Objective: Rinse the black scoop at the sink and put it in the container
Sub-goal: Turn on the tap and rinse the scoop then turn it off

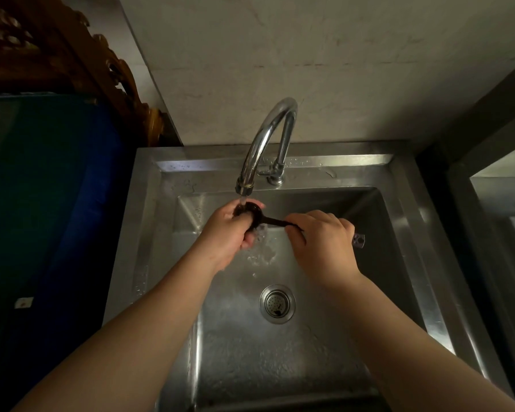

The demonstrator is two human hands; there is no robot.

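The black scoop (254, 212) is held over the steel sink (408, 221), its bowl right under the chrome faucet (265, 144). Water runs from the spout into the bowl and splashes on the sink floor. My left hand (229, 230) wraps around the scoop's bowl, fingers curled on it. My right hand (321, 245) grips the scoop's thin handle, which sticks out to the right; a pale tag end shows past my knuckles. No container is in view.
A round drain strainer (277, 303) sits in the sink floor below my hands. A blue surface (57, 203) lies to the left, with carved wooden furniture (72, 55) behind it. A second steel unit (506, 221) stands to the right. A pale wall backs the sink.
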